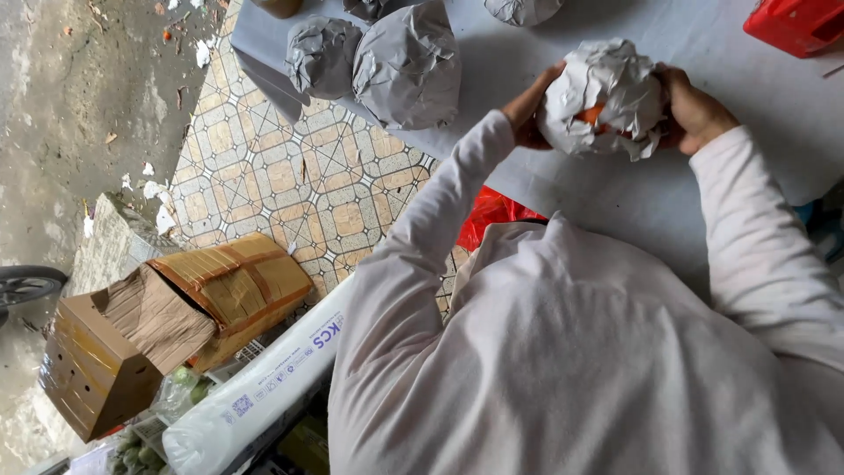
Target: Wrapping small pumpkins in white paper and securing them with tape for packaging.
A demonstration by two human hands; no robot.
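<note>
Gripping a crumpled white paper bundle [602, 98] from both sides, we held it just above the pale desk [703, 35]. Our left hand [526, 113] cupped its left side and our right hand [694, 110] pressed its right side, fingers curled against the paper. Most of each hand lay hidden behind the wrapping, so we could not make out the fingertips. Through a gap in the paper a patch of orange [591, 114] showed; we could not tell what it belonged to.

Two more wrapped bundles [378, 62] sat near the desk's corner, touching each other, and another [523, 9] was cut off by the top edge. A red crate [796, 22] was cropped at the upper right, its contents out of sight. Something red [492, 215] peeked from under the desk, mostly covered by our sleeve.

On the floor, a taped cardboard box [167, 325] lay on its side with a flap open; its inside was too dark to read. Beside it lay a white plastic roll [264, 387], and green produce [185, 378] showed in a clear bag.
</note>
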